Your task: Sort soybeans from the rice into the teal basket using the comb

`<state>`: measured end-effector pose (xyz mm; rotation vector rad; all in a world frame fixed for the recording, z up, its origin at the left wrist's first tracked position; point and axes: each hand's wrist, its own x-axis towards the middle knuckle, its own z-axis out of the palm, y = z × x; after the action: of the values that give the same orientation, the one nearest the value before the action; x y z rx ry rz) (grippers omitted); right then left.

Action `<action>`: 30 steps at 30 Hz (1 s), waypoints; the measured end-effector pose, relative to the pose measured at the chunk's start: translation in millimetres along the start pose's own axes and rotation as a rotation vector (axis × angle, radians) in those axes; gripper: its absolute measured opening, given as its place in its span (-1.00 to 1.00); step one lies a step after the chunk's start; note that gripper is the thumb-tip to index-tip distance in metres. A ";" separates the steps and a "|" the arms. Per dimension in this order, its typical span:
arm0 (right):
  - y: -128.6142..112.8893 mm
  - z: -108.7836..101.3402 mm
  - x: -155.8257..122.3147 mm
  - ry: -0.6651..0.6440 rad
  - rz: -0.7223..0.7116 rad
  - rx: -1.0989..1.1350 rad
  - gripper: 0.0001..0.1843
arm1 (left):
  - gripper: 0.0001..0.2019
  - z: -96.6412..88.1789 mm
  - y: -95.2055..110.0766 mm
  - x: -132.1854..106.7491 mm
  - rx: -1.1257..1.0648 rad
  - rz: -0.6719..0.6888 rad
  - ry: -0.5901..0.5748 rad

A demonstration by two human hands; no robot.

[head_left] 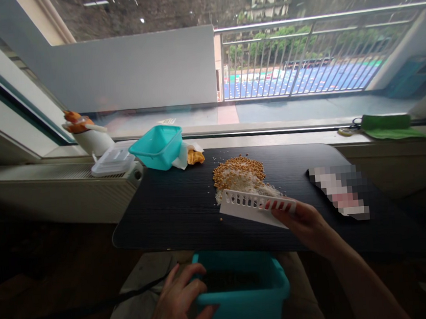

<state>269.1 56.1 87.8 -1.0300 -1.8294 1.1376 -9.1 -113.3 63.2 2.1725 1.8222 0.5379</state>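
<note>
My right hand (308,223) grips the right end of a flat white plastic strip (247,212) with a row of slots along its upper edge. The strip stands tilted at the near side of a mixed pile of yellow-brown beans (240,166) and white rice-like grains (242,181) on the dark tabletop (173,212). Below the table's front edge, a teal plastic bin (247,309) sits on my lap. My left hand (182,299) has its fingers curled over the bin's left rim. The contents of the bin are dark and hard to make out.
A second teal container (156,146) stands at the table's back left, beside crumpled tissue and an orange-brown piece (195,156). A clear lid (113,160) lies near the radiator. A blurred-out flat object (337,194) is at right; a green cloth (387,127) rests on the sill.
</note>
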 end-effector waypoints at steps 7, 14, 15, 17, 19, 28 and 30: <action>-1.8 11.7 -8.6 -0.195 0.103 0.083 -0.73 | -0.95 0.7 -12.9 -4.4 -0.001 -0.067 0.058; 0.6 -14.7 -21.8 0.031 0.127 0.046 -0.67 | -0.96 5.9 -7.4 -1.1 -0.015 -0.050 0.032; 3.4 -18.3 -18.9 0.111 0.114 0.019 -0.66 | -0.96 6.7 -5.7 0.6 -0.013 -0.048 0.018; 8.6 -23.3 -10.9 0.220 0.101 -0.032 -0.63 | -0.97 7.6 -2.2 4.1 -0.013 -0.040 -0.014; 11.4 -24.7 -2.4 0.246 0.100 -0.077 -0.62 | -0.96 8.0 0.9 7.2 -0.017 -0.024 -0.040; 3.2 -19.4 4.8 0.197 0.065 -0.055 -0.62 | -0.99 7.8 4.4 8.5 -0.032 -0.041 -0.072; 4.0 -21.6 1.2 0.198 0.075 -0.043 -0.63 | -0.99 8.1 3.4 8.1 -0.036 -0.045 -0.067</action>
<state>288.6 65.7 91.6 -1.2012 -1.6774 1.0049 -1.4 -105.6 58.4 2.0946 1.8081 0.4792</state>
